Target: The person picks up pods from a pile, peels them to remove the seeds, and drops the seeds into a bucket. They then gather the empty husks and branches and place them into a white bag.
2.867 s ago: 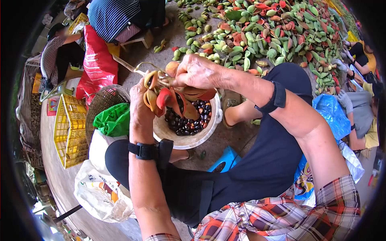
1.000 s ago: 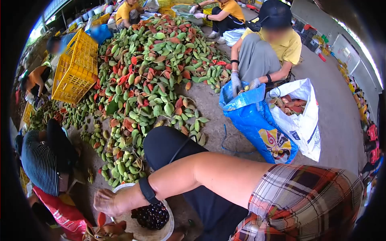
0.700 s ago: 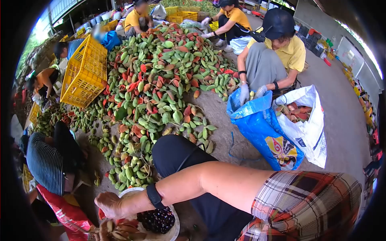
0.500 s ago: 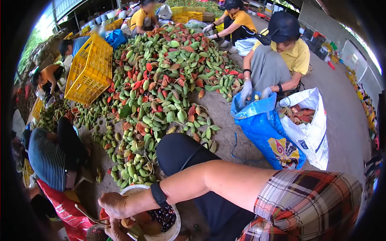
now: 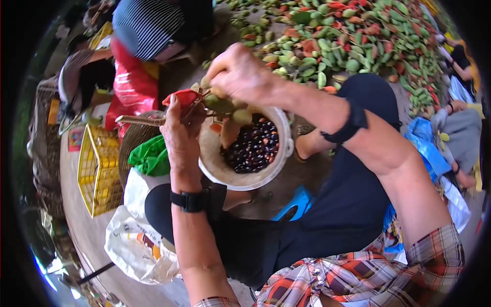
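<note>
My left hand (image 5: 180, 123) is closed round a cut woody branch (image 5: 140, 121) that bears a cluster of seed pods. One pod is red and split open (image 5: 181, 97); the others, such as a green pod (image 5: 219, 104), hang to its right. Fingers curled, my right hand (image 5: 243, 74) grips a pod at the upper right of the cluster; the fingertips are partly hidden. Just below both hands stands a white bucket (image 5: 285, 161) holding glossy dark seeds (image 5: 255, 146). A brownish pod (image 5: 230, 134) shows over the seeds.
A big heap of green and red pods (image 5: 353, 41) covers the floor beyond my knee. Left are a yellow crate (image 5: 97, 174), a green bag (image 5: 151, 156) and a red sack (image 5: 130, 82). Co-workers sit nearby, one in a striped top (image 5: 146, 25). A blue stool (image 5: 296, 204) is beneath me.
My view has swung down and left, so the bucket and both arms show fully. My right hand has moved from close beside the left hand to the upper right of the cluster.
</note>
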### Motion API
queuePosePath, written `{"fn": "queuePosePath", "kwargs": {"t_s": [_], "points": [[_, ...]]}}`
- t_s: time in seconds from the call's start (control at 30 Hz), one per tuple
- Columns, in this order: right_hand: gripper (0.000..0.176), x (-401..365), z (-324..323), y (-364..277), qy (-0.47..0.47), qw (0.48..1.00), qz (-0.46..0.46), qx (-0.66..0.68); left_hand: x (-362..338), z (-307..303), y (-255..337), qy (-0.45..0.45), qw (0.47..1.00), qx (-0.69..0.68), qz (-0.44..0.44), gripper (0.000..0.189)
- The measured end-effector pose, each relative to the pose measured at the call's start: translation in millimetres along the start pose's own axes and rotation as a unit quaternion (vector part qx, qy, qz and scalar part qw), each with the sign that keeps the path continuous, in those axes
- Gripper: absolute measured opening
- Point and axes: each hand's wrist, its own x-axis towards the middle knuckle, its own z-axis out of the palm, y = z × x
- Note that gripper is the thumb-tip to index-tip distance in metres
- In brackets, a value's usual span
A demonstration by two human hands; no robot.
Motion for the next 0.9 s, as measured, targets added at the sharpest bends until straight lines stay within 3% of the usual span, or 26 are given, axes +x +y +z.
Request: {"fn": "queuePosePath", "kwargs": {"t_s": [0.07, 0.2, 0.33, 0.43, 0.47, 0.53, 0.6, 0.7, 0.9], "points": [[0.014, 0.9, -9.3, 10.1, 0.025, 0.998, 0.017, -0.063, 10.2, -16.0, 0.6, -0.013, 0.999, -0.034, 0.033, 0.038], [0.017, -9.7, -14.7, -1.1, -0.088, 0.99, 0.077, -0.083, 22.5, -39.9, 7.2, -0.006, 0.995, -0.085, 0.058, 0.036], [0.019, -16.9, 10.9, -4.8, -0.037, 0.994, 0.062, -0.08, 33.0, -55.3, 3.9, 0.01, 0.992, -0.121, 0.043, 0.032], [0.025, -22.4, 28.2, -8.2, -0.036, 0.997, 0.073, 0.0, 28.9, -56.2, -1.6, -0.108, 0.976, -0.19, -0.01, 0.03], [0.036, -24.5, 39.0, 2.4, 0.014, 0.998, -0.003, -0.062, 24.4, -52.1, -1.5, -0.11, 0.976, -0.19, -0.009, 0.03], [0.037, -26.3, 36.1, -6.9, 0.001, 0.995, 0.064, -0.073, 16.8, -45.4, -1.9, -0.137, 0.972, -0.191, 0.004, 0.03], [0.037, -22.1, 35.0, -4.0, 0.007, 0.996, 0.051, -0.079, 15.3, -42.4, -3.1, -0.147, 0.972, -0.181, 0.026, 0.03], [0.037, -19.2, 39.0, 0.6, 0.01, 0.995, 0.028, -0.093, 16.8, -40.9, -2.7, -0.088, 0.976, -0.198, 0.035, 0.029], [0.037, -18.1, 32.7, 3.5, -0.018, 0.999, 0.044, -0.027, 27.1, -48.0, -3.1, -0.138, 0.965, -0.224, -0.018, 0.029]]}}
